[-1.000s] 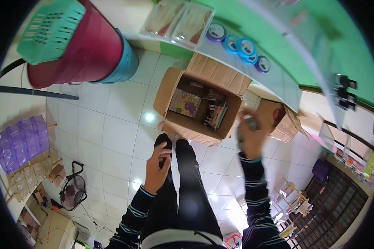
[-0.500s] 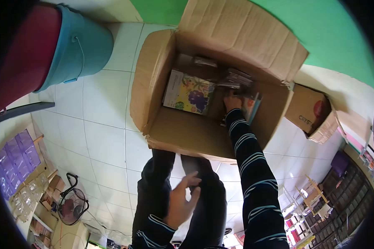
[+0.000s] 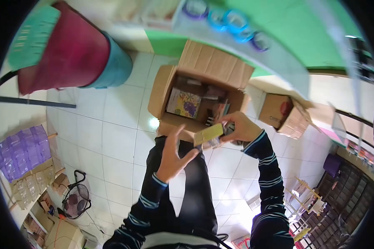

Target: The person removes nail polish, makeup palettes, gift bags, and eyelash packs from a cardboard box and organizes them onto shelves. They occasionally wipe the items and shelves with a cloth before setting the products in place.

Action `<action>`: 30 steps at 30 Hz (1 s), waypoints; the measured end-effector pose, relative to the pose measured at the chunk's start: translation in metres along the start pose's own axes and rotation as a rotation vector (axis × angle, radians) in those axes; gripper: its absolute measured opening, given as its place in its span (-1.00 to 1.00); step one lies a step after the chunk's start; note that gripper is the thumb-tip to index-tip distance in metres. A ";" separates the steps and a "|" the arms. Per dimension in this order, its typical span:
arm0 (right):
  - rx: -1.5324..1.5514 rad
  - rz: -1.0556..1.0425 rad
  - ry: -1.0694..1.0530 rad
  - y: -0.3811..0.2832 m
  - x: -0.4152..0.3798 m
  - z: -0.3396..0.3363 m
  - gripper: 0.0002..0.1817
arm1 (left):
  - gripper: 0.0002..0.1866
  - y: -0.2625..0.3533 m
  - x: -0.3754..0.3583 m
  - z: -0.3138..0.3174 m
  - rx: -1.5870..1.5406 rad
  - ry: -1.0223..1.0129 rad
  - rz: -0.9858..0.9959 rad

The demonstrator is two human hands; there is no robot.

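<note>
My right hand (image 3: 242, 127) grips a small yellow box-shaped pack (image 3: 209, 134) by its right end, in front of the carton. Something greyish shows beneath the pack, partly covered by my fingers. To the left of it my left hand (image 3: 173, 157) is open, thumb and fingers spread, holding nothing. Beyond both hands stands an open cardboard box (image 3: 216, 57) with its flaps folded out. Inside lie a picture book (image 3: 183, 103) with a yellow and purple cover, clear-wrapped packs toward the back, and thin upright items (image 3: 221, 109) at the right.
A blue bucket (image 3: 119, 64) with a dark red bin (image 3: 81, 45) stands at the left. Rolls of tape (image 3: 236, 20) sit on a shelf above the box. Another carton (image 3: 275, 108) is at the right. A fan (image 3: 76, 201) stands lower left on the tiled floor.
My right hand has come up out of the cardboard box with the yellow pack. My left hand has risen toward it, and the view has moved back, bringing the shelf in.
</note>
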State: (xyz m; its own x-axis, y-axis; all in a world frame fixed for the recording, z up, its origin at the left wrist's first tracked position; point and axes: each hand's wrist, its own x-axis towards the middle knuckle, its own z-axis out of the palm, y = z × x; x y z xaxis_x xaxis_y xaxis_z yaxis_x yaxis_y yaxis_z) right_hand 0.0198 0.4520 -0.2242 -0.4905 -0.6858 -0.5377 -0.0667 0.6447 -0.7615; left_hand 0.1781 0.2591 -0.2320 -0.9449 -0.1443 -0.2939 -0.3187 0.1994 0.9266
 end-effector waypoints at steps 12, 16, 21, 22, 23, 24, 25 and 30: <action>-0.237 -0.491 1.371 -0.306 -0.158 0.035 -0.89 | -0.45 0.237 -0.076 -0.071 -0.702 -0.458 -0.111; -0.091 -0.474 1.495 -0.317 -0.164 0.033 -0.87 | -0.44 0.250 -0.076 -0.077 -0.552 -0.418 0.200; -0.282 -0.508 1.522 -0.312 -0.183 0.033 -0.84 | -0.41 0.259 -0.076 -0.084 -0.551 -0.484 0.201; -0.369 -0.560 1.497 -0.311 -0.188 0.035 -0.83 | -0.41 0.263 -0.077 -0.083 -0.517 -0.465 0.227; -0.232 -0.542 1.496 -0.302 -0.187 0.029 -0.76 | -0.41 0.268 -0.078 -0.081 -0.484 -0.445 0.251; -0.235 -0.538 1.504 -0.293 -0.191 0.024 -0.76 | -0.41 0.272 -0.078 -0.080 -0.484 -0.454 0.254; 0.093 -0.509 1.327 -0.286 -0.196 0.018 -0.72 | -0.40 0.277 -0.077 -0.079 -0.503 -0.491 0.208; 0.397 -0.390 0.947 -0.259 -0.224 0.009 -0.53 | -0.37 0.293 -0.072 -0.056 -0.485 -0.522 0.157</action>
State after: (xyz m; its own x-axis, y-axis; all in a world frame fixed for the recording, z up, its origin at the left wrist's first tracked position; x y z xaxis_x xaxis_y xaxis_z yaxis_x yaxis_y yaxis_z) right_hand 0.1550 0.4357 0.0903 -0.9762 -0.1722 0.1318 -0.1611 0.1690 -0.9724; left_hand 0.1565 0.2738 0.0741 -0.9278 0.3562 -0.1106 -0.2220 -0.2892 0.9312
